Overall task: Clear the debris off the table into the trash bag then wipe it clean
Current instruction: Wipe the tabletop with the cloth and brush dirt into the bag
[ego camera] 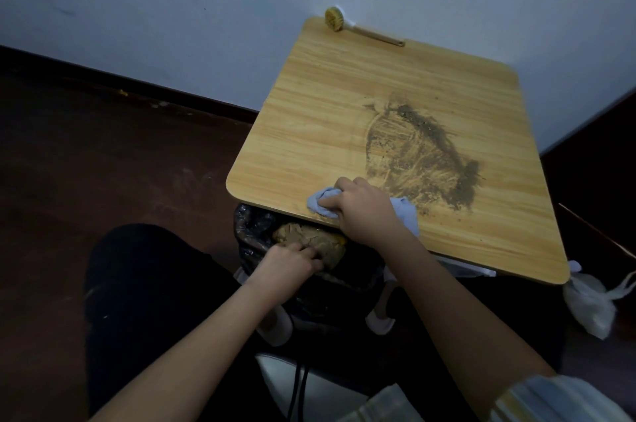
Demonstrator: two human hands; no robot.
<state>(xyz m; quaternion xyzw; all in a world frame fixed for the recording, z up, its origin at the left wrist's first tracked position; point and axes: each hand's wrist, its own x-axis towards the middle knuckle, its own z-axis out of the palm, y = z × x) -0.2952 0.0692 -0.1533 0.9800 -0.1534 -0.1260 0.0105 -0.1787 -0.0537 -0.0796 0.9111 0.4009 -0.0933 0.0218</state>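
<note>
The bench (309, 132) carries a wide smear of dirt (423, 156) right of centre, streaked where something has dragged through it. Under the near edge the black trash bag (251, 232) gapes, brown debris (309, 239) already inside. The right hand (364, 211), fingers curled tight round a blue cloth (404, 211), presses at that edge; the left hand (289, 265) grips the bag's rim. I'd say pull the dirt in long strokes toward the mouth, keeping the bag snug beneath the lip. A brush (358, 27) lies at the far edge.
</note>
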